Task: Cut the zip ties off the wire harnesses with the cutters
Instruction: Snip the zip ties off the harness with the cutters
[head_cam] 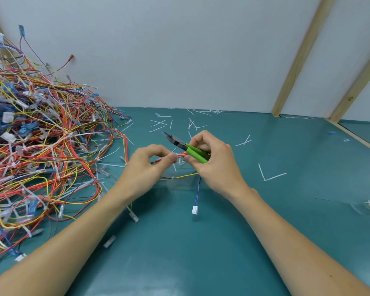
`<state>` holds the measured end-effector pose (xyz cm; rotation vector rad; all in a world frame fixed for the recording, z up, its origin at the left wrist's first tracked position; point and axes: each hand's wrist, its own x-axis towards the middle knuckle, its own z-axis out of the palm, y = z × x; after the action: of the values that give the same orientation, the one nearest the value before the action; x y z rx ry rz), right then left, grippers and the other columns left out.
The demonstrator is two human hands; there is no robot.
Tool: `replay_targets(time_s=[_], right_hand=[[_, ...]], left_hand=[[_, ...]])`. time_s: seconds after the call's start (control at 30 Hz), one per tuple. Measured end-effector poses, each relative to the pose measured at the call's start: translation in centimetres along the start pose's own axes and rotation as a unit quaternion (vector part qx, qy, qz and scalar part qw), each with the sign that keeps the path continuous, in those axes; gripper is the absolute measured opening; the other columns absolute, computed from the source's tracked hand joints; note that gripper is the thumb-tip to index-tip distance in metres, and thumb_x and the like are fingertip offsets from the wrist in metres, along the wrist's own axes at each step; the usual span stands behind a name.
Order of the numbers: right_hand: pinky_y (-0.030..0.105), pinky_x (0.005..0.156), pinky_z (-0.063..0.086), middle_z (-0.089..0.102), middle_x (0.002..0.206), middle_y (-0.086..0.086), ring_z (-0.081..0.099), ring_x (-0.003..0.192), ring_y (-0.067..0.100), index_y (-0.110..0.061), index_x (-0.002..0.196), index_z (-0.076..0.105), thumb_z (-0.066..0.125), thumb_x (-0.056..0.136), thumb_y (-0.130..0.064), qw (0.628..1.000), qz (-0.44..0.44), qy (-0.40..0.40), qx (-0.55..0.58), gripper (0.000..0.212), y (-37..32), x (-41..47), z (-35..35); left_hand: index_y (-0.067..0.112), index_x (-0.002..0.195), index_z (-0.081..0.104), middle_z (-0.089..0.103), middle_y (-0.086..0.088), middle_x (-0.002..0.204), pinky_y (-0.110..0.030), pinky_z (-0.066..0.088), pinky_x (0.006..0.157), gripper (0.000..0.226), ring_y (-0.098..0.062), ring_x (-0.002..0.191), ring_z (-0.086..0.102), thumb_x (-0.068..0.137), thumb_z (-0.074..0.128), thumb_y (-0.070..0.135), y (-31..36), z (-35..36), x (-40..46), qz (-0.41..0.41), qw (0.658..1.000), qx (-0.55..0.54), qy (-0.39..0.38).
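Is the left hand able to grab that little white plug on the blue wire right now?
Probably not right away. The left hand is pinching the red wires, so it is busy. The white plug itself lies in the open on the green mat, nothing covering it.

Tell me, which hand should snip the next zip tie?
The right hand, probably. It already holds the green-handled cutters, tips pointing away from the wires. The left hand is busy pinching the red wires, steadying them.
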<state>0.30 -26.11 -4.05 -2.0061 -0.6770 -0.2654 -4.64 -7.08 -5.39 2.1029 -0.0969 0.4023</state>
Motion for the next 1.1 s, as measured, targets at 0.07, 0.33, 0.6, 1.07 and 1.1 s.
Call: replay_targets(time_s=[0.07,0.33,0.6,1.07,1.1], right_hand=[[0.033,0.068,0.050,0.077,0.077,-0.012,0.063,0.067,0.012,-0.023,0.088,0.057,0.081,0.086,-0.015,0.999,0.038,0.009,0.029,0.026,0.0,0.2,-0.2],[0.012,0.054,0.044,0.075,0.071,-0.004,0.060,0.051,0.002,-0.012,0.092,0.060,0.083,0.084,-0.003,0.970,0.154,-0.060,0.179,0.027,-0.3,0.7,-0.7],[0.036,0.087,0.058,0.079,0.081,-0.005,0.072,0.074,0.008,-0.015,0.093,0.060,0.083,0.085,-0.007,0.983,0.134,-0.050,0.118,0.026,-0.8,0.1,0.1],[0.015,0.069,0.053,0.080,0.088,-0.004,0.075,0.075,0.008,-0.006,0.101,0.061,0.081,0.087,-0.010,0.974,0.150,-0.017,0.167,0.025,-0.9,0.2,0.1],[0.018,0.072,0.055,0.080,0.086,-0.004,0.076,0.076,0.010,-0.007,0.100,0.060,0.082,0.086,-0.010,0.976,0.147,-0.018,0.161,0.026,-1.1,0.1,0.1]], left_hand=[[0.025,0.096,0.073,0.070,0.014,0.090,-0.031,0.042,0.095,0.018,-0.012,0.091,0.064,0.090,0.067,0.042,0.0,0.2,-0.1,0.147,0.974,0.154,0.082],[0.020,0.099,0.077,0.069,0.002,0.091,-0.031,0.042,0.076,0.011,-0.023,0.080,0.064,0.089,0.077,0.020,0.2,0.0,0.7,0.344,0.869,0.319,0.156],[0.026,0.090,0.079,0.067,0.013,0.079,-0.037,0.049,0.062,0.019,-0.014,0.067,0.060,0.091,0.067,0.041,-0.2,0.1,0.3,0.212,0.956,0.168,0.113],[0.024,0.071,0.070,0.061,0.001,0.057,-0.037,0.046,0.057,0.031,-0.019,0.058,0.052,0.093,0.067,0.045,-0.1,1.3,-0.2,0.023,0.995,0.079,0.053],[0.026,0.072,0.071,0.061,0.003,0.058,-0.038,0.048,0.060,0.028,-0.018,0.060,0.054,0.092,0.068,0.045,0.0,1.3,-0.2,0.033,0.994,0.090,0.048]])
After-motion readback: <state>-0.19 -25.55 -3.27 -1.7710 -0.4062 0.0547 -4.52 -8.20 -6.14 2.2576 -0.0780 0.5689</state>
